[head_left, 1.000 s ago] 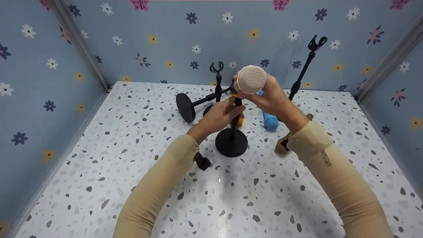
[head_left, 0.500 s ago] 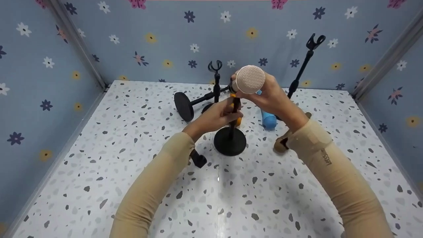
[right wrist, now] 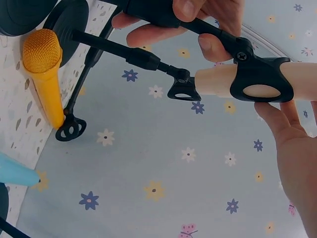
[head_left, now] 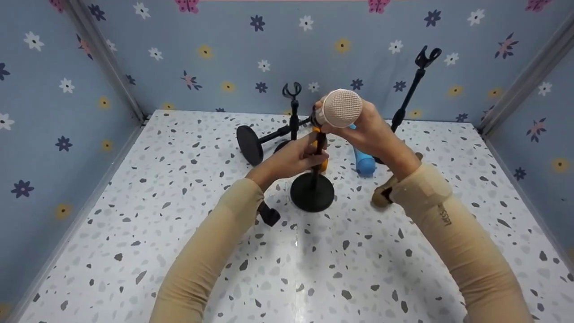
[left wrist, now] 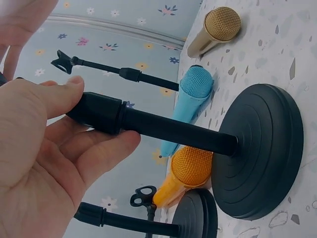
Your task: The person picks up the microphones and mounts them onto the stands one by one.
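My left hand [head_left: 291, 159] grips the pole of a black desktop microphone stand [left wrist: 178, 130], fingers and thumb round its thicker collar. The stand's round base [head_left: 312, 193] is down on the speckled surface. At the stand's top, my right hand [head_left: 370, 130] holds a cream microphone [head_left: 341, 107], its mesh head facing the head camera. In the right wrist view the stand's black clip [right wrist: 255, 74] wraps the microphone's handle [right wrist: 213, 82], with right-hand fingertips right beside the clip. Part of the handle is hidden by the right hand in the head view.
A blue microphone [head_left: 365, 166], a yellow-orange one [left wrist: 190, 166] and a gold one [head_left: 381, 198] lie around the stand. Behind are an upright stand [head_left: 294, 121], a toppled stand [head_left: 250, 144] and a tall stand [head_left: 409, 92]. A black part [head_left: 270, 216] shows beside the left forearm.
My left hand has slipped slightly down the pole since one second ago. The right hand and the cream microphone stay nearly in place; the head view has shifted a little.
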Tool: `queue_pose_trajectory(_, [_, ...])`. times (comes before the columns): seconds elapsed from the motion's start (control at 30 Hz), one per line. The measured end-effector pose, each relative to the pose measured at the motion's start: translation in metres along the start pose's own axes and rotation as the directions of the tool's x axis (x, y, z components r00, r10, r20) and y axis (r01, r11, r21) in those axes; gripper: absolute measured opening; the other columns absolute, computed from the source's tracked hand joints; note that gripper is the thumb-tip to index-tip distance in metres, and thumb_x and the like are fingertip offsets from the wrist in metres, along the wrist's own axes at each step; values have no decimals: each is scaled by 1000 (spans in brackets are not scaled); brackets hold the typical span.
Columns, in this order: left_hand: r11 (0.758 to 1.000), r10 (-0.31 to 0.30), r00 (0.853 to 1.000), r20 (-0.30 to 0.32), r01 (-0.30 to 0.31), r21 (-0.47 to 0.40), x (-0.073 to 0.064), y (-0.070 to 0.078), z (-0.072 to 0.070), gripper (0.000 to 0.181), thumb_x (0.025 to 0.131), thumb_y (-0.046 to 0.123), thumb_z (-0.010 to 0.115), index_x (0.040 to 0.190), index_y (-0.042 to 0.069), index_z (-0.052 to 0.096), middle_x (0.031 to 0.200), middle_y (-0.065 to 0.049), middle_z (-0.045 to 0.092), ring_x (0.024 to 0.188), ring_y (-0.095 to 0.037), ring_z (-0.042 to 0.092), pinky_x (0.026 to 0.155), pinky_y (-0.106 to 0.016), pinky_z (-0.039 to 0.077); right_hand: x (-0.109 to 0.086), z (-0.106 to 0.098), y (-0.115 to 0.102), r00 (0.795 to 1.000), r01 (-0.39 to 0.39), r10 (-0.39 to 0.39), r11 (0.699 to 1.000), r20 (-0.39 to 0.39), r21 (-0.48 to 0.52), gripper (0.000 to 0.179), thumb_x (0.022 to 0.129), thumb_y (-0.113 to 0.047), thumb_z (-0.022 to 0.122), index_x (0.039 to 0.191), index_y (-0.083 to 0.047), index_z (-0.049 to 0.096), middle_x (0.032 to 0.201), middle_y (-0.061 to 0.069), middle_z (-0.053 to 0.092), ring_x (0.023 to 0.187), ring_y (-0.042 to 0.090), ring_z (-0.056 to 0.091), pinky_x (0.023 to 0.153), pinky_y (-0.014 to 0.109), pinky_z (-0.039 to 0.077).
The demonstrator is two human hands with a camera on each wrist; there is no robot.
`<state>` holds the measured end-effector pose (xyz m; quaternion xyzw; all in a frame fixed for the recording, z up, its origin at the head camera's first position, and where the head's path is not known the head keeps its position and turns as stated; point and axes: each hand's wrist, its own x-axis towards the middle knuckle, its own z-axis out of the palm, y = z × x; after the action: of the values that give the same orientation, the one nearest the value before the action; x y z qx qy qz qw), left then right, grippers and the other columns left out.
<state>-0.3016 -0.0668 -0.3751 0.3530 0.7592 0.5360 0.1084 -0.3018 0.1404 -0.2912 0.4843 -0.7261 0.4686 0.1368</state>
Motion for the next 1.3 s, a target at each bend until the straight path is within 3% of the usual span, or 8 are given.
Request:
queue_pose_trajectory(0.13, [999,11,1000,6,-11,37,0,-1,-1,22,105,12,57,122,5,45,98,-13,71,98,-38,68,85,-39,56,0,0,2,1000,-5,5,1000,-3,-4,45,89,-2,76,130,5,59,127,14,67,123,22,60,108,40,45])
queue_pose_trajectory(0.33, [1000,21,1000,-3,-21,-12,1,-4,-2,22,104,12,58,122,5,47,102,-14,71,98,-27,69,87,-40,57,2,0,4,999,37,-37,999,-25,-10,43,88,2,77,129,5,61,126,11,68,122,23,61,106,41,46])
queue_pose_trajectory(0.5, [1000,15,1000,-10,-15,0,3,-3,-1,24,104,13,58,124,5,47,106,-13,71,101,-19,68,89,-41,56,2,0,6,997,67,-68,997,-48,-30,43,87,3,78,128,4,63,125,10,69,120,24,62,104,39,48])
queue_pose_trajectory(0.8, [1000,29,999,-26,-29,8,-2,-5,0,25,104,13,59,124,4,47,96,-15,70,99,-36,68,87,-40,56,1,7,13,995,74,-78,996,-65,-49,44,86,1,79,128,2,66,126,9,69,120,23,63,101,39,51])
queue_pose_trajectory(1.0, [1000,3,999,-39,-3,5,-3,-3,1,24,104,12,59,125,7,48,97,-13,70,100,-35,68,88,-38,56,2,12,15,996,66,-69,997,-64,-50,44,87,-2,79,129,-1,67,127,6,69,120,23,63,99,39,52])
queue_pose_trajectory(1.17, [1000,2,999,-37,-2,19,1,-3,4,30,104,14,59,131,9,48,97,-15,70,99,-33,68,88,-38,56,-1,11,17,995,47,-50,998,-80,-43,44,85,2,80,128,-1,67,126,5,69,119,22,64,98,38,53])
queue_pose_trajectory(1.3, [999,-7,999,-41,8,38,-3,-3,1,40,105,16,58,142,11,45,97,-15,70,97,-31,68,86,-38,55,-1,16,21,996,37,-41,998,-77,-51,44,87,-3,80,129,-1,67,126,9,68,120,23,63,100,38,51])
